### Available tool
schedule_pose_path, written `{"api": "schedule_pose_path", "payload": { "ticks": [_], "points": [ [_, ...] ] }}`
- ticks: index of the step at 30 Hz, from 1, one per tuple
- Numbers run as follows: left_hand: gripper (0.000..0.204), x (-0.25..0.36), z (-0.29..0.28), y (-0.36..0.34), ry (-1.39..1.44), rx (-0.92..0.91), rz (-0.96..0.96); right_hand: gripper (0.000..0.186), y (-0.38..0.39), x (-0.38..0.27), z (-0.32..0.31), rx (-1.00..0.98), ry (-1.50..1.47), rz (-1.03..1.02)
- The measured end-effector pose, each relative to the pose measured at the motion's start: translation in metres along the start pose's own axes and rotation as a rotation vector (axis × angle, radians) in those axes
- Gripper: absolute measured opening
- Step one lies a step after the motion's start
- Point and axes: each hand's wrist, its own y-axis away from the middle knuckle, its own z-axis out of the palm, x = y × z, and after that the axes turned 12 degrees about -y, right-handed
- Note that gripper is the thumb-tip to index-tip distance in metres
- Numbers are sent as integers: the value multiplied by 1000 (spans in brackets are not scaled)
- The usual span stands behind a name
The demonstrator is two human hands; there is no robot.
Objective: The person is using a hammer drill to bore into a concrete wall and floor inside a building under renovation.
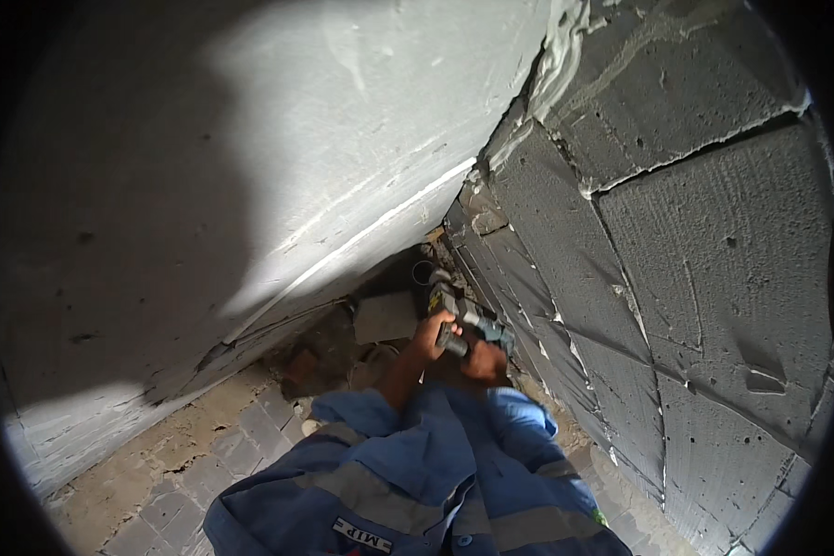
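Note:
A power drill (471, 312) with a grey and teal body points away from me, low in the narrow corner between two walls. Its dark side handle (451, 341) is gripped by my left hand (431, 334), fingers wrapped round it. Behind the body, my right hand (485, 362) is closed on the rear of the same tool; its fingers are partly hidden and a little blurred. The drill's front end (439, 276) lies in shadow, so I cannot tell what its tip touches.
A smooth pale wall (343, 120) rises on the left. On the right stands a grey block wall (732, 250) with rough mortar joints. A pale block (385, 318) and a reddish brick piece (300, 365) lie by the corner. Grey paving (208, 473) and sandy dirt cover the floor.

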Motion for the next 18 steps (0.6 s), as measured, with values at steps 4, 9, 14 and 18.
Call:
{"api": "schedule_pose_path", "payload": {
  "ticks": [4, 9, 14, 18],
  "points": [
    [7, 2, 3, 20, 285, 73, -331, 67, 32, -24, 8, 33, 29, 47],
    [7, 5, 12, 1, 222, 84, -356, 58, 20, -16, 13, 109, -31, 48],
    [12, 11, 4, -28, 174, 73, -290, 52, -14, -7, 17, 108, -36, 123],
    [9, 17, -14, -51, 133, 9, -296, 46, -48, 7, 38, 138, -61, 124]
  ]
}}
